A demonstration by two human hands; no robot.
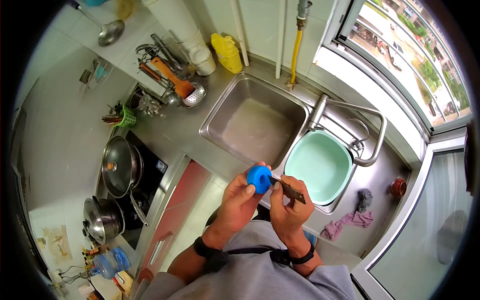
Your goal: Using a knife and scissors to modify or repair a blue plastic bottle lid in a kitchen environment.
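My left hand (238,202) grips a round blue plastic cap (256,180) with a recessed hole in its middle. It looks like the cap of a large water bottle. Between the thumb and fingers of my right hand (290,204) is a flat, dark blade-like tool (291,191), its kind not certain. The tool's tip meets the cap's right side, near the hole. Both hands are in front of my chest, by the near edge of a stainless steel sink (240,80). A mint-green plastic basin (318,165) sits just beyond my right hand.
A faucet (378,131) arches behind the basin. Purple cloth (345,225) and a steel-wool scrubber (364,200) lie at right. At left, a lidded wok (120,165) and a pot (101,217) stand on the stove. A yellow jug (227,52) stands behind the sink, near hanging utensils (172,78).
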